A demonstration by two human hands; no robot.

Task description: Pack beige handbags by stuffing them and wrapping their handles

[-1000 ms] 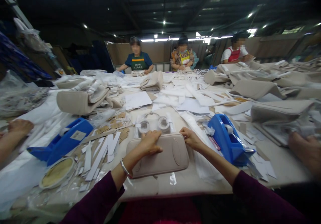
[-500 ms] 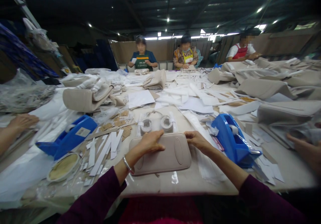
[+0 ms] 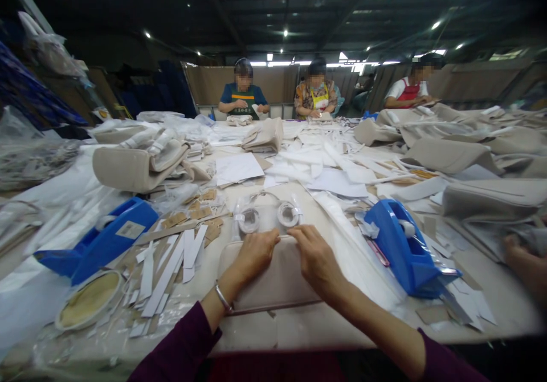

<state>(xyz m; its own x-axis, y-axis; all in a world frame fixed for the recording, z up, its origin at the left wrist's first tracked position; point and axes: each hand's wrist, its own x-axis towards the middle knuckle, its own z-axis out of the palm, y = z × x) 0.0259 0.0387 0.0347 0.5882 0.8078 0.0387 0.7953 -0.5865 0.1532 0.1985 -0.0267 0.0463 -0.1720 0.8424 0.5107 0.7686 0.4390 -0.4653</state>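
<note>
A beige handbag point(image 3: 273, 282) lies in front of me near the table's front edge, its long far edge under my fingers. My left hand point(image 3: 257, 252) grips that edge left of its middle, fingers curled together. Close beside it, my right hand point(image 3: 317, 261) pinches the same edge, thumb and fingers bent down onto it. Just beyond the bag, two round coils, one on the left point(image 3: 248, 220) and one on the right point(image 3: 288, 214), lie wrapped in clear film, with a thin curved strap behind them. The undersides of my fingertips are hidden.
Blue tape dispensers stand left point(image 3: 102, 234) and right point(image 3: 405, 245). White paper strips point(image 3: 171, 268), brown tags and a round yellowish dish point(image 3: 90, 299) lie at left. More beige bags point(image 3: 137, 168) are piled around. A co-worker's hand point(image 3: 523, 262) is at right; several people sit opposite.
My right hand has moved from the bag's right corner leftward along the far edge, near my left hand. My left hand has shifted from the bag's top face to that edge.
</note>
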